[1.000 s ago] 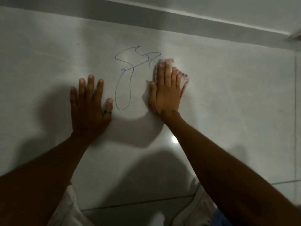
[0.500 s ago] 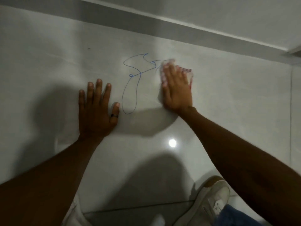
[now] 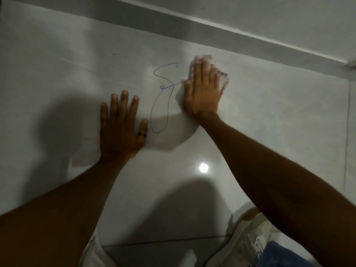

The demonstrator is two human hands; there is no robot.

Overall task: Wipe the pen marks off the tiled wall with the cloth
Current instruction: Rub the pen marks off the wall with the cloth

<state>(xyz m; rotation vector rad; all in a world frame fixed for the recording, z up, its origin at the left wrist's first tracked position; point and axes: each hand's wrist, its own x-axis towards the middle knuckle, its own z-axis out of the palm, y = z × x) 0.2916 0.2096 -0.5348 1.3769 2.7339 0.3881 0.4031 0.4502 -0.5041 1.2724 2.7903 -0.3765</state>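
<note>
A blue pen scribble [image 3: 160, 105] runs down the pale glossy tiled wall [image 3: 269, 116], with a long loop at its lower end. My right hand [image 3: 202, 93] lies flat on a white cloth [image 3: 224, 81] with a pink pattern, pressing it to the wall at the scribble's right end. Only the cloth's edges show past my fingers. My left hand [image 3: 120, 130], with a dark ring on the thumb, rests flat on the wall just left of the loop and holds nothing.
A grey band [image 3: 173, 20] crosses the wall above the marks. A dark grout line [image 3: 347, 132] runs down at the right. White shoes [image 3: 248, 239] and a blue trouser leg [image 3: 279, 255] show at the bottom. A light glare [image 3: 203, 167] sits below my hands.
My right hand has slid the cloth over the scribble's upper right part, and the curl of ink there is gone. My left hand stays flat in place.
</note>
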